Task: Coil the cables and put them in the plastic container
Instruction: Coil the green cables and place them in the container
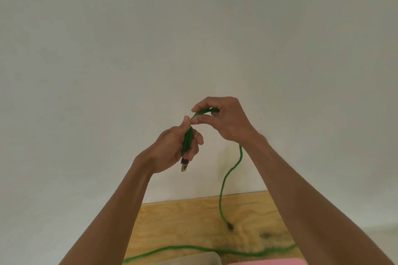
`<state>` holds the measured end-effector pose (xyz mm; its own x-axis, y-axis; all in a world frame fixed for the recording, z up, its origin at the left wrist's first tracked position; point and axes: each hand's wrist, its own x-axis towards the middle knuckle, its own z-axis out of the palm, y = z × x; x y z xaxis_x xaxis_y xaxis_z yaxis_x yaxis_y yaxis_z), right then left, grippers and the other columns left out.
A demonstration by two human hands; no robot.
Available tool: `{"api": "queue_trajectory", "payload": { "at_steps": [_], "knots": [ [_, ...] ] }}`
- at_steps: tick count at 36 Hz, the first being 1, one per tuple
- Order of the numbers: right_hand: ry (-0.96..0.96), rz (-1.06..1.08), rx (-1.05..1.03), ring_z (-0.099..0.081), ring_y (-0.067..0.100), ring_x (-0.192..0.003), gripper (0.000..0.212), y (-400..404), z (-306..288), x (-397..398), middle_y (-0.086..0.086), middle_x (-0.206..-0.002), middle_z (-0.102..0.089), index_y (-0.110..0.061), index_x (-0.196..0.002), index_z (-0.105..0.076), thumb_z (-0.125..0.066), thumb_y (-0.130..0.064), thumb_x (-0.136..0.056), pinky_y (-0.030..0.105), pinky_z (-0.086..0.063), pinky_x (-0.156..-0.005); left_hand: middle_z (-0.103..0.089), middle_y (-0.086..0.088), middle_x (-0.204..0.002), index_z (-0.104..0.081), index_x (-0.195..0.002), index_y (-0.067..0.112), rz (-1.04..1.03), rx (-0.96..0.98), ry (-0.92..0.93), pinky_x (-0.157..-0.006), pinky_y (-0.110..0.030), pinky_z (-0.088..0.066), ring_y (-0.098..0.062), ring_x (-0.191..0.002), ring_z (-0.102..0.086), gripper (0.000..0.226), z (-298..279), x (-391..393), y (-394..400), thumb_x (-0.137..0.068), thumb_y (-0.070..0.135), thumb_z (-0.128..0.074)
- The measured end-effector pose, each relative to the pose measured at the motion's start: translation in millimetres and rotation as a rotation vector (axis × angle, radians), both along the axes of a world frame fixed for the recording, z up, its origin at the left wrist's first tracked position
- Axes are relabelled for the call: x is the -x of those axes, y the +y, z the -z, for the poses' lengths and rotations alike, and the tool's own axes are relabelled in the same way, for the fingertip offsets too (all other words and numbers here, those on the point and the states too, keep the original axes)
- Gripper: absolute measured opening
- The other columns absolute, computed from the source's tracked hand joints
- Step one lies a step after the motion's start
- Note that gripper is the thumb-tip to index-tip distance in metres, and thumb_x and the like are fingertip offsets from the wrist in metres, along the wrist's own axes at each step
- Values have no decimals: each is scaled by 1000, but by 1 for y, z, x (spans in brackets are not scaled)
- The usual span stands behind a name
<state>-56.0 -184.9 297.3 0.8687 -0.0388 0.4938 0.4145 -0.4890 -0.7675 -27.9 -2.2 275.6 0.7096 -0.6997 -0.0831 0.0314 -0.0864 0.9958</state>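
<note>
Both hands are raised in front of the white wall with a green cable [232, 168] between them. My left hand [172, 150] grips folded loops of it, and a dark plug end sticks out below the fingers. My right hand [224, 120] pinches the same cable just above, bending it over. The free length hangs down from the right hand to the wooden table [183, 221], where its other dark plug [230, 226] rests. A second green cable [193, 249] lies across the table. The rim of the translucent plastic container [193, 259] shows at the bottom edge.
A pink object [269, 262] lies at the bottom edge, right of the container. The wall stands right behind the table's far edge.
</note>
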Motion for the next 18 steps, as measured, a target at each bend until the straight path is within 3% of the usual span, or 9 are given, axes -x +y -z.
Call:
{"api": "queue_trajectory", "payload": {
  "at_steps": [4, 6, 8, 10, 12, 13, 18],
  "knots": [
    [-5, -131, -250, -70, 13, -78, 17, -4, 3, -9, 6, -81, -74, 1, -90, -75, -83, -4, -75, 30, -57, -78, -44, -8, -59, -62, -86, 7, 83, 261, 173, -60, -31, -42, -19, -54, -39, 50, -5, 11, -7, -105, 44, -34],
    [30, -171, -346, -69, 13, -77, 16, -2, 11, -10, 11, -83, -72, 9, -98, -71, -73, 3, -83, 25, -54, -75, -45, -6, -59, -60, -88, 8, 135, 352, 157, -61, -29, -44, -17, -56, -40, 35, -8, 13, -11, -104, 31, -41],
    [101, -225, -444, -64, 25, -74, 18, 3, 24, -10, 15, -81, -70, 13, -105, -66, -61, 3, -92, 31, -49, -71, -48, -5, -61, -58, -91, 6, 164, 409, 105, -62, -28, -46, -16, -58, -41, 23, -12, 14, -16, -102, 21, -43],
    [200, -233, -542, -57, 22, -59, 23, 9, 40, -7, 5, -65, -68, 8, -100, -67, -45, 7, -94, 29, -42, -59, -51, -4, -63, -57, -94, 5, 153, 452, 65, -63, -28, -46, -16, -60, -43, 21, -16, 13, -20, -101, 17, -42],
    [270, -172, -533, -46, 15, -52, 50, 13, 57, -2, -7, -57, -63, -19, -79, -73, -38, 13, -94, 26, -34, -53, -54, -3, -66, -57, -98, 4, 116, 473, 25, -63, -29, -45, -15, -61, -47, 20, -21, 8, -23, -103, 16, -41],
    [277, -124, -459, -43, 14, -52, 53, 17, 64, 3, -7, -60, -64, -25, -74, -71, -38, 10, -97, 26, -33, -51, -56, -2, -69, -58, -99, 5, 93, 475, 6, -63, -31, -43, -14, -62, -50, 20, -23, 4, -23, -103, 16, -42],
    [241, -68, -375, -33, 15, -52, 19, 28, 76, 18, -3, -73, -66, -18, -97, -71, -52, -16, -101, 17, -29, -43, -65, -2, -79, -61, -103, 4, -58, 465, -33, -68, -25, -50, -12, -65, -54, 18, -29, -18, -25, -100, 14, -46]
  ]
}}
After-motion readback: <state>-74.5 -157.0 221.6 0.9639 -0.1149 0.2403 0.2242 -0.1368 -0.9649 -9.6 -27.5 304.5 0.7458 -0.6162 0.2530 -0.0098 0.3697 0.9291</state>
